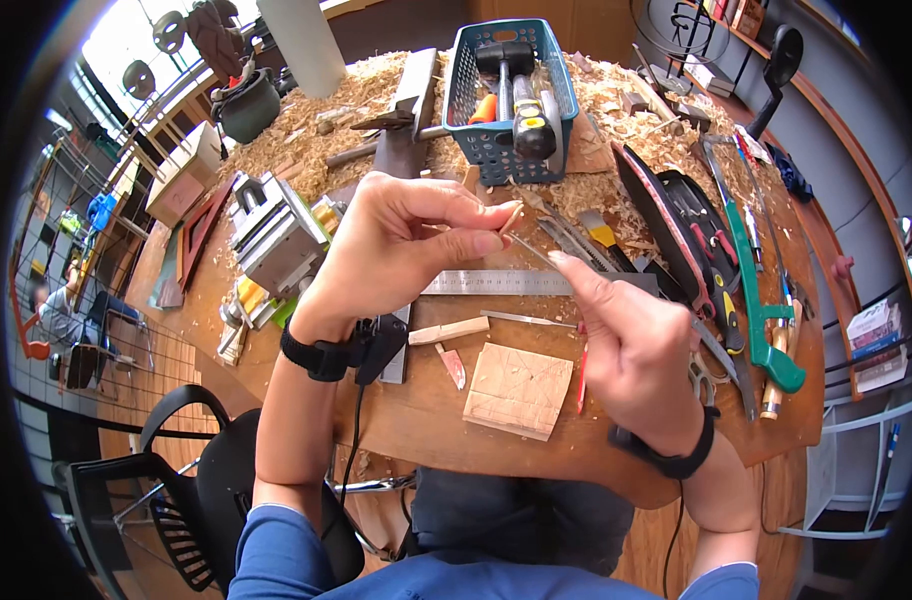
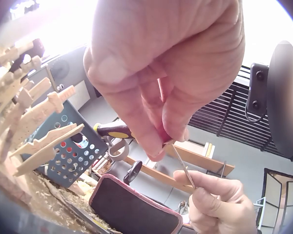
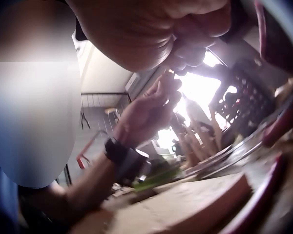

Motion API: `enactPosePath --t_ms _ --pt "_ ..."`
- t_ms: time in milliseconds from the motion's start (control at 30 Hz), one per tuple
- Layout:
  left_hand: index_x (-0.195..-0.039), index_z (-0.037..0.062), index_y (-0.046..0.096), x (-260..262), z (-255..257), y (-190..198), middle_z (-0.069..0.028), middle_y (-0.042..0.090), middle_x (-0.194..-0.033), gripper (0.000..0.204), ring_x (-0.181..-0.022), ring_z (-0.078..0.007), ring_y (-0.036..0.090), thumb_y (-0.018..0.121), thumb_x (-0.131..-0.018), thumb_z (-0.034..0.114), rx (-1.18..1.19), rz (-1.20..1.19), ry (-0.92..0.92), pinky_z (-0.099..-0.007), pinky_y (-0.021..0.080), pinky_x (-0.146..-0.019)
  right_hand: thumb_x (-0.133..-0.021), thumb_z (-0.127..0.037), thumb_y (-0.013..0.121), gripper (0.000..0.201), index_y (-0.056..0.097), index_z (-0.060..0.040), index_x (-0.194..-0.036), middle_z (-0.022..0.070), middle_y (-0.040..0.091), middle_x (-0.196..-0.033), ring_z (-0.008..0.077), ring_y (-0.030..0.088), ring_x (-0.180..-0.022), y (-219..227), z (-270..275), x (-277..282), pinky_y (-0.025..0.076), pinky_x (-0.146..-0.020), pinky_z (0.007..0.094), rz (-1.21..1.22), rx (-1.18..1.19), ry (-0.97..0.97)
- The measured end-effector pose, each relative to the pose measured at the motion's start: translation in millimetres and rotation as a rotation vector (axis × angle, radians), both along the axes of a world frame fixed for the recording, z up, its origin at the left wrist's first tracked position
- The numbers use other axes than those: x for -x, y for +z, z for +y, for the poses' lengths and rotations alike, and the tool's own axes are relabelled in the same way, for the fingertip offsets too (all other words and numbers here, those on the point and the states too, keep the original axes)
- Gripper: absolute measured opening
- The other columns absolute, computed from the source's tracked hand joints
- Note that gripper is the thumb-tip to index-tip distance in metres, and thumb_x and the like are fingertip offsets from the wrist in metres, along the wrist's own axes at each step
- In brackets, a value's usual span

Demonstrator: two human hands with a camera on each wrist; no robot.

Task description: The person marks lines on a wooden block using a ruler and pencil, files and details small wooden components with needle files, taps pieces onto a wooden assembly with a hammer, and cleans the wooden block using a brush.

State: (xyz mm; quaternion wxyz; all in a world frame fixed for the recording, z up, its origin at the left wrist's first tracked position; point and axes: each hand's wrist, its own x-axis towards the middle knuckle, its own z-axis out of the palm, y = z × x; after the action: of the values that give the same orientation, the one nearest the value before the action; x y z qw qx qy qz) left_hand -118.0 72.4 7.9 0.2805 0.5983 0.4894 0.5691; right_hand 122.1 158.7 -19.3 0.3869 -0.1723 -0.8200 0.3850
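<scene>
Left grip (image 1: 401, 232) pinches small piece (image 1: 514, 215), facing right grip (image 1: 634, 345) pinching slim tool (image 1: 532, 248).

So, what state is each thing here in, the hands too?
Left hand: pinching a small pale piece
Right hand: gripping a thin tool
Blue basket: upright, holding tools
Black tool case: open, tools inside
Steel ruler: lying flat
Square wooden block: lying flat, lines marked on top
Green-handled saw: lying down, not held

Head view looks down at the table (image 1: 396, 430); closer wrist views share the basket (image 1: 476, 150)
</scene>
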Motion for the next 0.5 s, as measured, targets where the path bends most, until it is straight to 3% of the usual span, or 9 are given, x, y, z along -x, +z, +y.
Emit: enactPosePath --t_ms 67,100,133,233,267,367,400,467,500 --pt "-0.107 -0.0018 0.080 0 0 0 -0.0135 0.078 -0.101 0.021 -0.094 -0.0183 0.075 0.079 -0.087 -0.007 0.061 0.078 0.042 -0.0302 0.062 -0.085 -0.097 -0.001 0.065 0.038 0.072 -0.0091 -0.133 0.0159 0.059 -0.066 0.0039 0.044 -0.054 6 -2 -7 0.041 -0.050 0.0307 -0.247 -0.609 -0.188" --pt "-0.107 -0.0018 0.080 0 1 0 -0.0135 0.078 -0.101 0.021 -0.094 -0.0183 0.075 0.079 -0.087 -0.007 0.058 0.078 0.040 -0.0302 0.062 -0.085 -0.099 -0.002 0.065 0.042 0.067 -0.0070 -0.140 0.0046 0.057 -0.064 0.0046 0.042 -0.053 4 2 -9 0.039 -0.048 0.0314 -0.258 -0.644 -0.157" --pt "-0.107 -0.0020 0.080 0 1 -1 -0.0135 0.078 -0.101 0.021 -0.095 -0.0182 0.075 0.079 -0.087 -0.007 0.045 0.078 0.034 -0.0299 0.062 -0.084 -0.099 -0.002 0.065 0.042 0.067 -0.0070 -0.140 0.0046 0.057 -0.064 0.0046 0.042 -0.053 4 3 -8 0.039 -0.048 0.0314 -0.258 -0.649 -0.158" --pt "-0.107 -0.0023 0.079 -2 1 2 -0.0134 0.077 -0.101 0.021 -0.095 -0.0180 0.075 0.079 -0.086 -0.008 0.049 0.065 0.042 -0.0295 0.061 -0.084 -0.100 -0.003 0.065 0.032 0.070 0.0017 -0.132 -0.0109 0.053 -0.072 0.0044 0.047 -0.056 10 7 -8 0.037 -0.049 0.0258 0.008 1.092 0.310" --pt "-0.107 -0.0024 0.079 -3 0 2 -0.0134 0.077 -0.101 0.022 -0.094 -0.0179 0.075 0.079 -0.086 -0.008 0.066 0.048 0.053 -0.0294 0.062 -0.084 -0.100 -0.003 0.065 0.032 0.070 0.0017 -0.132 -0.0109 0.053 -0.072 0.0044 0.047 -0.056 6 6 -6 0.037 -0.049 0.0258 0.006 1.094 0.311" --pt "-0.108 -0.0024 0.079 -1 3 -4 -0.0135 0.077 -0.101 0.022 -0.095 -0.0183 0.075 0.078 -0.087 -0.008 0.046 0.031 0.016 -0.0292 0.062 -0.084 -0.097 0.001 0.064 0.039 0.070 -0.0053 -0.136 0.0045 0.062 -0.067 0.0090 0.047 -0.052 -11 7 3 0.040 -0.050 0.0279 -0.013 -0.092 0.001" --pt "-0.108 -0.0024 0.079 -1 3 -3 -0.0135 0.077 -0.101 0.022 -0.095 -0.0183 0.075 0.078 -0.087 -0.008 0.045 0.031 0.017 -0.0292 0.062 -0.084 -0.097 0.001 0.064 0.039 0.070 -0.0053 -0.136 0.0045 0.062 -0.067 0.0090 0.047 -0.052 -7 6 -1 0.040 -0.050 0.0279 -0.013 -0.094 0.002" --pt "-0.109 -0.0023 0.079 -1 2 -1 -0.0140 0.077 -0.103 0.023 -0.096 -0.0196 0.075 0.078 -0.088 -0.008 0.063 0.111 0.025 -0.0297 0.063 -0.085 -0.095 0.003 0.064 0.040 0.072 -0.0076 -0.133 0.0149 0.065 -0.073 0.0128 0.050 -0.053 9 0 -10 0.042 -0.051 0.0279 -0.353 -0.685 -0.181" --pt "-0.109 -0.0023 0.079 -1 3 -2 -0.0140 0.077 -0.103 0.023 -0.096 -0.0196 0.075 0.078 -0.088 -0.008 0.062 0.110 0.023 -0.0297 0.063 -0.085 -0.097 0.002 0.064 0.034 0.075 -0.0048 -0.128 0.0085 0.069 -0.076 0.0085 0.051 -0.058 11 0 -11 0.042 -0.053 0.0258 -0.373 -0.680 -0.181"
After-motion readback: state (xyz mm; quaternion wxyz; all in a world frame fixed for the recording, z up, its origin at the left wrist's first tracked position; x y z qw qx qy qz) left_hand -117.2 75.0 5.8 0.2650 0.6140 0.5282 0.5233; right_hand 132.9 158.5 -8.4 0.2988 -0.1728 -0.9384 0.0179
